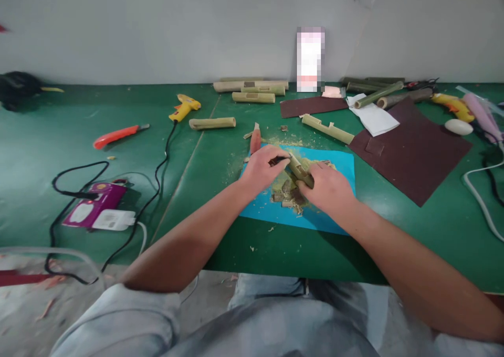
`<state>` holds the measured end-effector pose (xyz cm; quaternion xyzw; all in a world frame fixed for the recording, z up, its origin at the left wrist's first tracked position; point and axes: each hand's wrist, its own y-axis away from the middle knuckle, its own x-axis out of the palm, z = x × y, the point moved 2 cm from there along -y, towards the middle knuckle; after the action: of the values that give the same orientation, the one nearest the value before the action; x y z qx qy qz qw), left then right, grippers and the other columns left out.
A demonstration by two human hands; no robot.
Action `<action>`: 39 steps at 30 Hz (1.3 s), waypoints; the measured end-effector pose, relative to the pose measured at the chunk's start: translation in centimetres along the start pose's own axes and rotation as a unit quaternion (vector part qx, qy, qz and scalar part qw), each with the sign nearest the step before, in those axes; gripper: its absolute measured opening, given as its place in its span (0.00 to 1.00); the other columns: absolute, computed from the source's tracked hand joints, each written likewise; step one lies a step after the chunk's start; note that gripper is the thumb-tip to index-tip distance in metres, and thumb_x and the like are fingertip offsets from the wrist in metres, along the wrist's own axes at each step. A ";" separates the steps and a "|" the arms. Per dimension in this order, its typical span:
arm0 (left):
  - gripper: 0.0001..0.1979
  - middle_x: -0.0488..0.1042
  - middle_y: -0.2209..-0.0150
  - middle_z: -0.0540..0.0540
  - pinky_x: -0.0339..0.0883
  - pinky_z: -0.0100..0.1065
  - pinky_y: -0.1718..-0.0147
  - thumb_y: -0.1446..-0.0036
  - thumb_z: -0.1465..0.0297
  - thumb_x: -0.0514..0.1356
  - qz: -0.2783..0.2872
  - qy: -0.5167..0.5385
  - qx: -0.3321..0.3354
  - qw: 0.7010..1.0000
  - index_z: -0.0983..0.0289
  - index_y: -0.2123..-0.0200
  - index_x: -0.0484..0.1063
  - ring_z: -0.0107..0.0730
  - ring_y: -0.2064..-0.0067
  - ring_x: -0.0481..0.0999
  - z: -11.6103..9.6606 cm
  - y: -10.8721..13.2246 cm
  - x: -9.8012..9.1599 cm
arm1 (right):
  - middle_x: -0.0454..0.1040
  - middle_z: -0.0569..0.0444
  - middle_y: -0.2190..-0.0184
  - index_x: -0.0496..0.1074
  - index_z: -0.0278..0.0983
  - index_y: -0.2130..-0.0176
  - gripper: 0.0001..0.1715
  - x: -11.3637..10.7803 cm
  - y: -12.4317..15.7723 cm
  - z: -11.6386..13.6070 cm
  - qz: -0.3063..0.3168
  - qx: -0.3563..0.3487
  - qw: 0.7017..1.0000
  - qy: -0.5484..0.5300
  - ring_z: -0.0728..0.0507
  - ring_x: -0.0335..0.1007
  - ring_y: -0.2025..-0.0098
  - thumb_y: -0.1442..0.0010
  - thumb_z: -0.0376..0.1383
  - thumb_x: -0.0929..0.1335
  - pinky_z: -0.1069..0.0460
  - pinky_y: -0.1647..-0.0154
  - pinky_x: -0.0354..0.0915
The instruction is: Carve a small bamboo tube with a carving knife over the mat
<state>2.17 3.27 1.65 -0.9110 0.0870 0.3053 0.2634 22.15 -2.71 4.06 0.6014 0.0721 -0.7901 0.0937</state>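
Note:
Both hands work over a blue mat (338,163) on the green table (59,163). My right hand (328,186) is closed round a short green bamboo piece (297,168) with a notch cut in it. My left hand (262,168) is closed on a small dark tool (275,161) that touches the bamboo's upper end. Bamboo chips and shavings (287,194) lie heaped on the mat under the hands. A red-handled knife (255,139) lies just beyond my left hand.
Several cut bamboo tubes (252,90) lie along the back wall. Brown sandpaper sheets (413,152) lie to the right, and a notched bamboo strip (326,128) lies behind the mat. A yellow glue gun (184,107), an orange cutter (118,135), and a purple power strip (94,210) with cables sit left.

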 end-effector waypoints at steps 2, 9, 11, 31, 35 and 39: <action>0.06 0.80 0.62 0.54 0.73 0.35 0.60 0.35 0.73 0.65 -0.004 0.003 -0.007 1.000 0.61 0.58 0.83 0.33 0.61 0.78 0.0 0.1 -0.1 | 0.79 0.46 0.56 0.74 0.37 0.59 0.13 0.1 0.0 -0.1 -0.002 0.000 1.000 0.001 0.39 0.75 0.57 0.32 0.44 0.68 0.48 0.67 0.55; 0.08 0.79 0.64 0.53 0.72 0.32 0.65 0.36 0.72 0.67 0.016 0.011 -0.026 0.999 0.62 0.55 0.82 0.29 0.66 0.75 0.2 0.1 0.1 | 0.79 0.46 0.56 0.75 0.37 0.58 0.13 0.2 -0.1 -0.2 0.001 -0.004 1.000 -0.004 0.38 0.75 0.56 0.32 0.45 0.69 0.48 0.68 0.55; 0.08 0.79 0.64 0.54 0.72 0.33 0.65 0.36 0.71 0.67 0.030 -0.008 -0.016 0.999 0.62 0.54 0.83 0.29 0.67 0.75 0.2 0.1 0.1 | 0.79 0.46 0.56 0.74 0.37 0.58 0.13 0.2 -0.1 -0.3 0.000 -0.005 1.000 -0.005 0.38 0.75 0.56 0.32 0.45 0.69 0.48 0.67 0.56; 0.10 0.86 0.57 0.56 0.79 0.38 0.53 0.31 0.70 0.63 0.011 -0.064 0.007 0.998 0.60 0.52 0.85 0.36 0.56 0.84 0.1 0.0 0.8 | 0.80 0.46 0.57 0.74 0.38 0.60 0.12 0.3 -0.2 -0.4 -0.002 0.007 1.000 -0.025 0.38 0.76 0.56 0.32 0.45 0.70 0.47 0.65 0.58; 0.11 0.86 0.58 0.55 0.79 0.37 0.55 0.29 0.69 0.61 0.050 -0.060 0.042 0.996 0.59 0.52 0.85 0.37 0.56 0.85 -0.3 0.4 1.5 | 0.80 0.45 0.59 0.74 0.37 0.61 0.12 0.5 -0.4 -0.5 0.000 0.019 1.000 -0.024 0.38 0.76 0.57 0.32 0.44 0.69 0.47 0.64 0.58; 0.13 0.85 0.59 0.57 0.79 0.37 0.54 0.28 0.68 0.59 0.042 -0.095 0.043 0.994 0.59 0.52 0.85 0.37 0.56 0.84 -0.3 0.3 1.4 | 0.80 0.45 0.59 0.74 0.38 0.60 0.12 0.5 -0.3 -0.5 -0.006 0.017 1.000 -0.022 0.38 0.76 0.58 0.32 0.44 0.69 0.48 0.65 0.58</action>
<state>3.36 2.88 0.86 -0.8610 0.1126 0.3976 0.2966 22.40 -2.35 3.47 0.5847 0.0603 -0.8050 0.0807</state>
